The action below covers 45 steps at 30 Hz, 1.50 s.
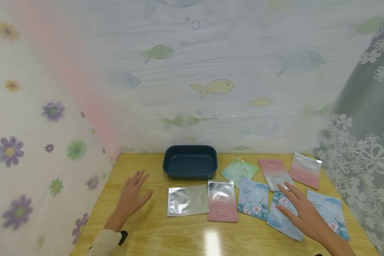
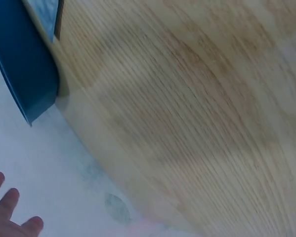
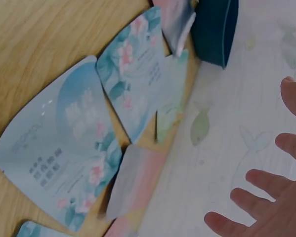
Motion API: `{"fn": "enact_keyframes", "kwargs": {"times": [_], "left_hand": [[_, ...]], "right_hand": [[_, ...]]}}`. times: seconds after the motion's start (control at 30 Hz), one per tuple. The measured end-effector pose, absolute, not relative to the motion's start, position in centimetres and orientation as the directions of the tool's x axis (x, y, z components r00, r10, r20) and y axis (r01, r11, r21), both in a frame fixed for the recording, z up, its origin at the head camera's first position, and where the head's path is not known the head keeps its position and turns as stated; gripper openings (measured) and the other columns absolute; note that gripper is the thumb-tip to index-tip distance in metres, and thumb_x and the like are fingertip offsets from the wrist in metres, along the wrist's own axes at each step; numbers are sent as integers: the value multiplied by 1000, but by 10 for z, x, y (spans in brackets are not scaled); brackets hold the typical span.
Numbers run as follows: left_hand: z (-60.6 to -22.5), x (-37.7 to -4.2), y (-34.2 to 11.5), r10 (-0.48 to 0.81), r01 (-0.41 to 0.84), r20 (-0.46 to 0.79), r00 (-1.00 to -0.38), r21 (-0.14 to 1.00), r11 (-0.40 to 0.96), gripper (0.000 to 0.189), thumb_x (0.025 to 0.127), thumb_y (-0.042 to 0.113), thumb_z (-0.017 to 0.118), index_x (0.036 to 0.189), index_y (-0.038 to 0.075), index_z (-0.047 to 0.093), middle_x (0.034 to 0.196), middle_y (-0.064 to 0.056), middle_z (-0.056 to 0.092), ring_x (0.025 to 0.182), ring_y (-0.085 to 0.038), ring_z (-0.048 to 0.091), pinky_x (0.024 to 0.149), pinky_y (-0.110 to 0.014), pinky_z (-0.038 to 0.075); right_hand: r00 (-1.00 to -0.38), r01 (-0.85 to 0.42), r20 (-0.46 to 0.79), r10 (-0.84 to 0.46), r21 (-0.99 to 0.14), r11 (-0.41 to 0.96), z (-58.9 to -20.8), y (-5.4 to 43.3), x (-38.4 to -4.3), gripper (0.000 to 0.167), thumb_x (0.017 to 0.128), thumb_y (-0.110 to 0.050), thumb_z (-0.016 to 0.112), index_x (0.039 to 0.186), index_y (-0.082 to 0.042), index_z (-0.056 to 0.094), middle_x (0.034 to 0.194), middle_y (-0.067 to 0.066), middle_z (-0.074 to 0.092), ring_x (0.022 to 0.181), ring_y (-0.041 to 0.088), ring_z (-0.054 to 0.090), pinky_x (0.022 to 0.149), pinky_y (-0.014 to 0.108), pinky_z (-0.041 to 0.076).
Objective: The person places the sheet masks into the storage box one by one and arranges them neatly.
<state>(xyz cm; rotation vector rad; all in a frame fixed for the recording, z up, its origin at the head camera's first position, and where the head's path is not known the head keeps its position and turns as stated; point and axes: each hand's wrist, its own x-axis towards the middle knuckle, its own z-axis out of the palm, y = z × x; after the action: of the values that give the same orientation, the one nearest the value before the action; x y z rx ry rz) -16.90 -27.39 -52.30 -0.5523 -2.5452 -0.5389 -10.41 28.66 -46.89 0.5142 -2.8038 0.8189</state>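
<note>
a yellow-brown wooden desk [image 1: 160, 238] has a dark blue box with round corners [image 1: 190, 175] near its far edge. twelve o'clock is the far side.

the left hand [image 1: 128, 199] is at eight o'clock from the box, apart from it. its fingers are spread and it grips nothing. a black band [image 1: 123, 237] is on that wrist, next to a cream sleeve [image 1: 103, 242].

at six o'clock from the box lies a flat, shiny silver and pale green packet [image 1: 188, 200]. its edge meets a flat pink and silver packet [image 1: 222, 206], between four and five o'clock from the box. a light green leafy packet [image 1: 238, 170] is at three o'clock, and a light blue packet with pink flowers [image 1: 253, 199] is at four o'clock.

the right hand [image 1: 304, 209] is loose too, fingers spread, grasping nothing. it covers part of a second light blue packet [image 1: 281, 225]. i cannot tell if it touches any packet. from this hand, a long pink packet with a silver end [image 1: 274, 170] is at eleven o'clock, a silver-topped pink packet [image 1: 306, 170] is at twelve, and a third light blue packet [image 1: 328, 209] is at three.

behind the desk hangs a white sheet with fish on it [image 1: 179, 92].
</note>
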Motion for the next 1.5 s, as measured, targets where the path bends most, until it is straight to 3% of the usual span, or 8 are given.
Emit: {"fn": "enact_keyframes", "kwargs": {"times": [0.2,0.5,0.87,1.27,1.5], "left_hand": [[-533,-190,-267,337,607,636,-694,265,750,56,70,12,79,121,-1,60,125,-23,55,116,-44,48,92,-60,36],[-532,-220,-257,371,664,672,-641,242,708,45,69,9,78,110,-2,65,113,-18,61,105,-36,55,86,-51,44],[-535,-244,-236,407,639,575,-710,283,715,35,72,14,81,103,7,68,106,-7,63,101,-25,56,82,-42,49],[-540,-256,-218,482,642,473,-738,271,717,24,76,20,78,93,9,65,101,-2,59,98,-24,55,82,-42,49],[-547,-255,-217,480,633,456,-749,278,723,16,79,17,75,90,12,64,96,-2,56,91,-21,54,73,-38,50]], "right_hand": [[-921,-388,240,-306,-516,764,-466,269,-112,61,92,-25,63,146,-22,35,142,21,36,123,47,36,79,68,36],[-904,-425,246,-349,-583,692,-468,239,-131,51,95,-27,58,143,-20,40,135,12,44,119,39,45,80,62,43],[-902,-411,203,-382,-674,614,-475,202,-149,46,94,-27,60,137,-16,48,126,3,54,107,22,53,79,44,48],[-871,-379,107,-479,-768,516,-485,167,-172,45,95,-30,58,134,-10,49,125,8,55,108,31,55,78,41,49],[-843,-382,109,-526,-810,445,-493,148,-184,40,95,-21,59,130,-3,51,117,16,57,102,38,57,76,37,51]]}}
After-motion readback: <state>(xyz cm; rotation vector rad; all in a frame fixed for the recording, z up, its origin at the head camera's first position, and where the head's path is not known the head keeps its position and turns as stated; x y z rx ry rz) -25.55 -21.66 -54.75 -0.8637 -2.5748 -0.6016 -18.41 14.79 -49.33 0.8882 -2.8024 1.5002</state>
